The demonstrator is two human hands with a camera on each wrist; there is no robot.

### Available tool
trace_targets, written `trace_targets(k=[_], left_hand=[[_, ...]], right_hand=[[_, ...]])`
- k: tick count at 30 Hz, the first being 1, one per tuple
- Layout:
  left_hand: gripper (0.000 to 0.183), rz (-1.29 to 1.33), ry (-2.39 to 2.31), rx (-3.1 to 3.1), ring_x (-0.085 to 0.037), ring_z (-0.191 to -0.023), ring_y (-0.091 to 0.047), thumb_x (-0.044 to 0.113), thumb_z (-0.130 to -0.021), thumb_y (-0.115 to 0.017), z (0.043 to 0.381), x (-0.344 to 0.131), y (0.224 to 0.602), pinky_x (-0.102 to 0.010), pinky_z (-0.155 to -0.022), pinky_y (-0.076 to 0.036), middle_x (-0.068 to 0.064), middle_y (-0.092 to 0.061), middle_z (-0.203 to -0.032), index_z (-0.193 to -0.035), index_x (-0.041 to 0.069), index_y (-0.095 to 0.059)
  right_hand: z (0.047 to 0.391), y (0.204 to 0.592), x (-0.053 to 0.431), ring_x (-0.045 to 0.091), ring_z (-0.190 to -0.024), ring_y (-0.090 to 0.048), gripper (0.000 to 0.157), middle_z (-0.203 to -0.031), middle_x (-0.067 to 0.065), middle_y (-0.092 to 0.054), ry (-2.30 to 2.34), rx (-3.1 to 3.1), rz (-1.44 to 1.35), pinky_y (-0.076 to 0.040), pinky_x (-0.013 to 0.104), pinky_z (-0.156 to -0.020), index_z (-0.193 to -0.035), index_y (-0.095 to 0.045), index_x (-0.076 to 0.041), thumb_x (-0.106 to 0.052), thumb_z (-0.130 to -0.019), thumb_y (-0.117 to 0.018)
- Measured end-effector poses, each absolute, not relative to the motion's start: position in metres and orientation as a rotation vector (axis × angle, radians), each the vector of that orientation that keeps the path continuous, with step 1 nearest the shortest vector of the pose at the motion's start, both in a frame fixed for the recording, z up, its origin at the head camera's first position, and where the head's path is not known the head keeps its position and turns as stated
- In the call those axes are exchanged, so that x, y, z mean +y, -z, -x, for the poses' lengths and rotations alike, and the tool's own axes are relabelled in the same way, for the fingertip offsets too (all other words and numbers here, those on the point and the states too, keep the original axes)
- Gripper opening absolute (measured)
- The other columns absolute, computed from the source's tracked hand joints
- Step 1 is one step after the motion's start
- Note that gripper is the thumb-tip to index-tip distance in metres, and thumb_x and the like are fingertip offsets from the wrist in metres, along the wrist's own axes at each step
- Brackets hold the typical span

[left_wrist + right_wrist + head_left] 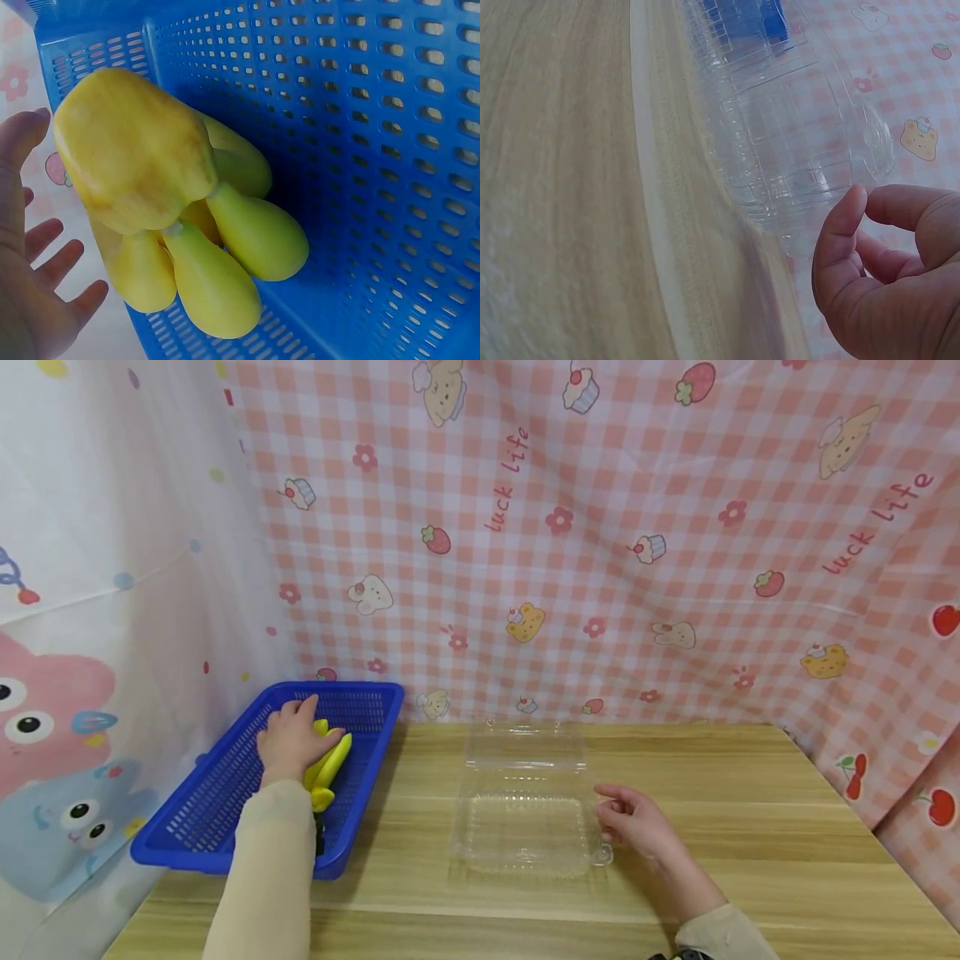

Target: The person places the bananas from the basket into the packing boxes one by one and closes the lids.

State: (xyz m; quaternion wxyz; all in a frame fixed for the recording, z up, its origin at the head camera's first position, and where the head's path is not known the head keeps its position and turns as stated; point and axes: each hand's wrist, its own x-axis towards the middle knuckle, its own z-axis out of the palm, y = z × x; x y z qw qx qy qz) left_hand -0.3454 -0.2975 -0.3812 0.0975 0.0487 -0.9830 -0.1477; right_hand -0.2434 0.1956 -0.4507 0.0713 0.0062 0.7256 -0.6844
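In the head view my left hand (291, 739) is over the blue basket (390, 702), right beside a bunch of yellow bananas (333, 764). The left wrist view has the bananas (217, 289) with their thick stem end toward the camera. There my left hand (34, 292) has spread fingers and nothing in its palm. A clear plastic clamshell box (528, 835) stands with its lid raised on the table. My right hand (637, 827) is at its right side, fingers loosely bent. In the right wrist view, thumb and forefinger tips are right at the edge of the clamshell box (780, 135).
The wooden table (750, 810) extends to both sides of the box. A pink checked cloth (562, 568) hangs behind it, and a white patterned cloth (172, 568) hangs at the left, close to the basket.
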Motion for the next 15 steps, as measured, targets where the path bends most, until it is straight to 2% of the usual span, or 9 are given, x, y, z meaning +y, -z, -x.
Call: trace_targets(k=[15], left_hand=[[0.079,-0.141,0.447,-3.067,-0.055,-0.129,-0.033,0.046,-0.09,-0.065,0.3419,-0.2987,0.382,-0.075,-0.095,-0.034,-0.034,-0.033,-0.146,-0.151,0.004,-0.035]], right_hand=[[0.2432,0.451,0.1956,0.009,-0.073,-0.052,0.048,-0.089,0.004,-0.051,2.068,2.167,-0.035,-0.051,0.019,-0.06,-0.141,-0.037,0.016,0.004,-0.098,-0.054]])
